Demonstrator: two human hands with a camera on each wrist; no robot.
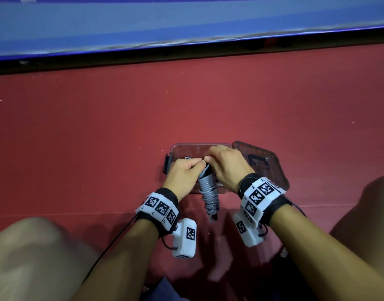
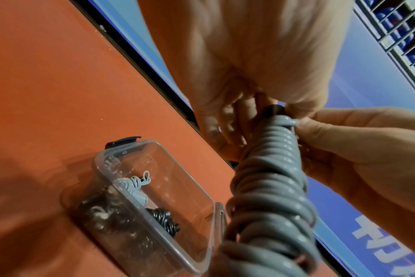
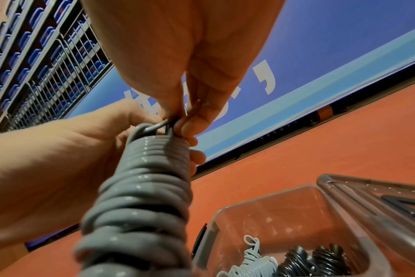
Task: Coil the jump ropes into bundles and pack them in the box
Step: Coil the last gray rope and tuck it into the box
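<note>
A grey jump rope (image 1: pixel 209 192), wound into a tight bundle, hangs upright over the near edge of a clear plastic box (image 1: pixel 180 146). My left hand (image 1: pixel 197 165) grips the bundle's top from the left. From the right, my right hand (image 1: pixel 210 157) pinches a loop of rope at that same top end. The right wrist view shows this loop (image 3: pixel 159 125) between the right fingertips (image 3: pixel 185 127). A black handle tip (image 2: pixel 272 110) pokes out above the coils. Inside the box (image 2: pixel 100 159) lie a pale grey bundle (image 2: pixel 133 189) and a black bundle (image 2: pixel 163 219).
The box's clear lid (image 1: pixel 262 161) lies on the red floor (image 1: pixel 100 127) against the right side of the box. A blue banner wall (image 1: pixel 186 22) with a dark base runs across the far side. My knees (image 1: pixel 34 246) frame the near corners.
</note>
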